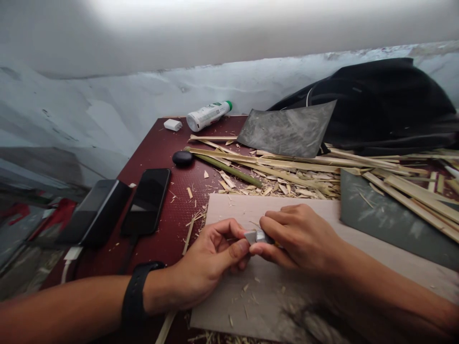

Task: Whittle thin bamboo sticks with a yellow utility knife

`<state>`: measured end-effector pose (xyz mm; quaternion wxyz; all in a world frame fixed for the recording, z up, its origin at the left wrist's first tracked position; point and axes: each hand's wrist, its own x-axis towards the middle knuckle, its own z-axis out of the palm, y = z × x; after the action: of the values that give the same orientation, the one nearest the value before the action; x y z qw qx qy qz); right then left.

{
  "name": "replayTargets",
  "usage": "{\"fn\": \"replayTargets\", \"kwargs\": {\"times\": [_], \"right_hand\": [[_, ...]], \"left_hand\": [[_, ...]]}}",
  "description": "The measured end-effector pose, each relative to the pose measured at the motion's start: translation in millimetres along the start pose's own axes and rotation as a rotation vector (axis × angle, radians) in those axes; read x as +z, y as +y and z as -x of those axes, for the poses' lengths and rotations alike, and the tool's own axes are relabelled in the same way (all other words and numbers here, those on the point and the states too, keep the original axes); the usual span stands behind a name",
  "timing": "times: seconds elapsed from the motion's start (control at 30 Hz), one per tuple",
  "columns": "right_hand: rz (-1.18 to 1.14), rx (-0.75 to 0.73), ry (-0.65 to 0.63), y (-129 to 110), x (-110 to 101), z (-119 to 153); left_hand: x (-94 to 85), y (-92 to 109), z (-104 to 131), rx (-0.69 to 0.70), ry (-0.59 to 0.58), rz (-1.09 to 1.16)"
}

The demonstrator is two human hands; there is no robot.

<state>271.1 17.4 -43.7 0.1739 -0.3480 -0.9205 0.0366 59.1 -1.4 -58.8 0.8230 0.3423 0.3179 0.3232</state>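
My right hand (296, 236) is wrapped round a utility knife (263, 237), whose short metal blade points left. Fingers and thumb of my left hand (224, 248) are pinched together at the blade's tip; what they hold is too small and hidden to make out. Both hands are over a pale board (229, 205) dotted with thin shavings. A dark watch band circles my left wrist.
Bamboo strips (287, 165) and chips lie behind the board, with grey sandpaper sheets (287, 129) among them. On the dark red table (179, 191) are a phone (148, 198), black oval case (182, 158), white charger (172, 125) and white bottle (208, 116). Black bag (376, 100) behind.
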Motion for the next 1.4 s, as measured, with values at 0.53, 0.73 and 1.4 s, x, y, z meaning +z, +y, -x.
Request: {"fn": "replayTargets", "kwargs": {"times": [0.53, 0.73, 1.4], "right_hand": [[0.303, -0.027, 0.076, 18, -7, -2], [0.432, 0.223, 0.222, 52, -30, 6], [0.148, -0.067, -0.011, 5, -2, -1]], "left_hand": [[4.5, 4, -2, -0.028, 0.075, -0.018], [2.0, -1, 1, -0.024, 0.013, -0.021], [1.9, -1, -1, -0.019, 0.036, 0.037]]}}
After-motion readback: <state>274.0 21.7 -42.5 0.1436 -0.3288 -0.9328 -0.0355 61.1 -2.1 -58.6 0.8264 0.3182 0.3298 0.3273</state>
